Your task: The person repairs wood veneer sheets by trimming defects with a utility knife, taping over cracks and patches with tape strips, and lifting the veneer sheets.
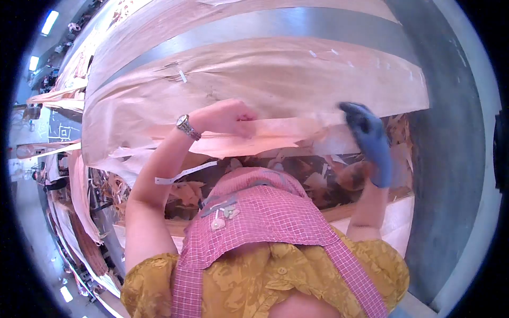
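Note:
My left hand (229, 117), bare and with a wristwatch (189, 127) on its wrist, is closed at the near edge of a large wood veneer sheet (297, 74). Its curled fingers pinch the end of a pale veneer strip (286, 131), which stretches right toward my other hand. My right hand (368, 132) wears a blue-grey glove and is smeared by motion. It is over the right end of the strip; its dark fingertip area is too blurred to show whether it holds anything. Small white tape pieces (183, 76) stick to the sheet.
A grey band (265, 26) crosses the sheet farther back. Torn veneer scraps (318, 180) lie below the near edge, in front of my checked apron (265, 212). A white perforated tape (185, 173) dangles beside my left forearm. Hanging veneer (79, 185) is at left; a grey surface (440, 159) is at right.

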`<state>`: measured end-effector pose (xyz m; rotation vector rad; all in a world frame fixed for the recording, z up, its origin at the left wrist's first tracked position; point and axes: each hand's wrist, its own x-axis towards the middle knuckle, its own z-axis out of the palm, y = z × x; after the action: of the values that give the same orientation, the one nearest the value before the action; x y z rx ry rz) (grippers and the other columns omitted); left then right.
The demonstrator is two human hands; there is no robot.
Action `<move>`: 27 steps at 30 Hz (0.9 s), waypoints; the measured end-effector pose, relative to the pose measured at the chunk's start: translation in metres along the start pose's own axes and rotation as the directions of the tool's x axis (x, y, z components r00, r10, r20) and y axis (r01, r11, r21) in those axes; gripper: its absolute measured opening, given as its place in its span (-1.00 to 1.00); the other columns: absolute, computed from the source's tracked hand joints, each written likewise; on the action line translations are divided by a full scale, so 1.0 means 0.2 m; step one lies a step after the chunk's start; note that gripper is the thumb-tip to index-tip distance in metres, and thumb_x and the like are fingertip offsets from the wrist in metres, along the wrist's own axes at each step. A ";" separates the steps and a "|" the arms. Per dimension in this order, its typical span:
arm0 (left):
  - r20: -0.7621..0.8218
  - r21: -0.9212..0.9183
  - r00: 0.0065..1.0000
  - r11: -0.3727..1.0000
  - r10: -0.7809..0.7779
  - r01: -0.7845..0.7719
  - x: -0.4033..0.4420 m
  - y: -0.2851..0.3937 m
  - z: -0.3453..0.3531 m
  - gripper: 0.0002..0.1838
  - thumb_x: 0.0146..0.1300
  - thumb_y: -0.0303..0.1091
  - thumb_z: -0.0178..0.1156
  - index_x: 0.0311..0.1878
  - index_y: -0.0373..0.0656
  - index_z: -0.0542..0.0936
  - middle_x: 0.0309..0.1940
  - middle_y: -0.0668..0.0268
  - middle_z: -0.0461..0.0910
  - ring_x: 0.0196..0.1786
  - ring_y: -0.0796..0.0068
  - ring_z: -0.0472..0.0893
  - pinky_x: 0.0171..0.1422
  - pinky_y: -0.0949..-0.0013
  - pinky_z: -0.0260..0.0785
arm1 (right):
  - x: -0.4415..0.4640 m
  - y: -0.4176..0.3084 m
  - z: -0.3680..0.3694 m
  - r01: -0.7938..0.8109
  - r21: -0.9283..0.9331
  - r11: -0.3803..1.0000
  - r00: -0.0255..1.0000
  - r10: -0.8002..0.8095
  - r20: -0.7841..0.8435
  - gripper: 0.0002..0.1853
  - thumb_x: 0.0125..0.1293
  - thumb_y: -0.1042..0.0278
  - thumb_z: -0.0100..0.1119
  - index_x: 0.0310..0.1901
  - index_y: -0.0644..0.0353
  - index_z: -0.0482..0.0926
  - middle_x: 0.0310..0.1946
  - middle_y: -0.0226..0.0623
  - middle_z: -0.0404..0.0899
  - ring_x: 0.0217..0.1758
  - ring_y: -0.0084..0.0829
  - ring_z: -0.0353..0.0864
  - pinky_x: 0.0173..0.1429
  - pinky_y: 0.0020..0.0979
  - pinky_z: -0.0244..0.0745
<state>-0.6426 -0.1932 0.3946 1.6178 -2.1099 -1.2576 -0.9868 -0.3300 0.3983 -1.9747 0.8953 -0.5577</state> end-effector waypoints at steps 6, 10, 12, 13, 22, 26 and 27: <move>-0.123 0.071 0.991 0.995 -0.057 0.066 -0.19 0.01 -0.08 -0.73 0.08 -0.24 0.31 -0.36 -0.27 0.52 -0.53 0.03 0.46 -0.47 0.20 0.43 -0.31 0.17 0.29 | 0.35 -0.12 0.60 0.065 -0.064 0.996 0.798 -0.013 0.603 -0.68 0.24 0.30 0.35 0.01 0.20 0.64 0.04 -0.17 0.62 -0.10 -0.35 0.63 0.07 -0.37 0.50; -0.136 0.032 0.986 0.994 -0.095 0.101 -0.47 -0.28 -0.06 -0.74 0.12 -0.26 0.31 -0.36 -0.26 0.50 -0.55 0.04 0.41 -0.48 0.29 0.38 -0.31 0.20 0.30 | 0.32 -0.30 0.66 0.171 -0.150 0.974 0.777 -0.040 0.628 -0.72 0.26 0.30 0.33 -0.04 0.23 0.64 0.05 -0.16 0.59 0.02 -0.29 0.62 0.16 -0.35 0.48; -0.102 -0.005 0.991 0.997 -0.081 0.081 -0.58 -0.33 -0.09 -0.74 0.12 -0.27 0.31 -0.35 -0.26 0.50 -0.54 0.01 0.41 -0.48 0.21 0.39 -0.31 0.19 0.31 | 0.33 -0.23 0.79 0.198 0.124 0.972 0.796 -0.234 0.558 -0.74 0.29 0.30 0.29 -0.05 0.22 0.64 0.08 -0.14 0.57 0.09 -0.26 0.59 0.18 -0.34 0.47; -0.104 -0.037 0.993 0.998 -0.048 0.044 -0.64 -0.27 -0.13 -0.75 0.12 -0.27 0.31 -0.34 -0.25 0.50 -0.53 0.00 0.41 -0.47 0.17 0.39 -0.31 0.19 0.31 | 0.35 -0.27 0.88 0.277 0.174 0.945 0.802 -0.327 0.499 -0.71 0.37 0.29 0.21 0.03 0.24 0.59 0.10 -0.11 0.56 0.10 -0.25 0.59 0.18 -0.28 0.49; -0.011 -0.092 1.000 0.996 -0.015 0.014 -1.05 -0.61 -0.45 -0.79 0.12 -0.35 0.26 -0.20 -0.24 0.64 -0.42 0.12 0.62 -0.35 0.21 0.60 -0.23 0.22 0.42 | 0.67 -0.47 1.32 -0.273 -0.059 0.960 0.389 0.167 0.906 -0.60 0.27 0.13 0.36 0.01 0.24 0.62 -0.27 -0.55 0.58 -0.23 -0.67 0.44 -0.12 -0.51 0.42; -0.012 -0.175 1.000 0.985 -0.002 0.000 -1.19 -0.99 -0.57 -0.84 0.08 -0.38 0.27 -0.29 -0.24 0.64 -0.46 0.19 0.62 -0.37 0.39 0.57 -0.22 0.29 0.42 | 0.81 -0.77 1.22 -0.056 -0.107 0.993 0.529 0.121 0.840 -0.68 0.20 0.25 0.42 -0.08 0.25 0.66 -0.37 -0.48 0.61 -0.28 -0.64 0.46 -0.11 -0.48 0.45; -0.013 -0.196 1.000 0.981 0.002 -0.004 -1.20 -1.08 -0.60 -0.86 0.09 -0.38 0.27 -0.31 -0.24 0.64 -0.48 0.21 0.62 -0.38 0.44 0.56 -0.23 0.31 0.42 | 0.89 -0.85 1.18 0.051 -0.162 0.985 0.563 0.106 0.819 -0.70 0.20 0.28 0.41 -0.09 0.25 0.66 -0.39 -0.44 0.63 -0.27 -0.63 0.47 -0.09 -0.48 0.46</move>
<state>-0.3267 -0.0531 0.3913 1.5331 -1.9116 -1.4016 -0.6507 -0.2802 0.4293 -2.0271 0.3505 0.5109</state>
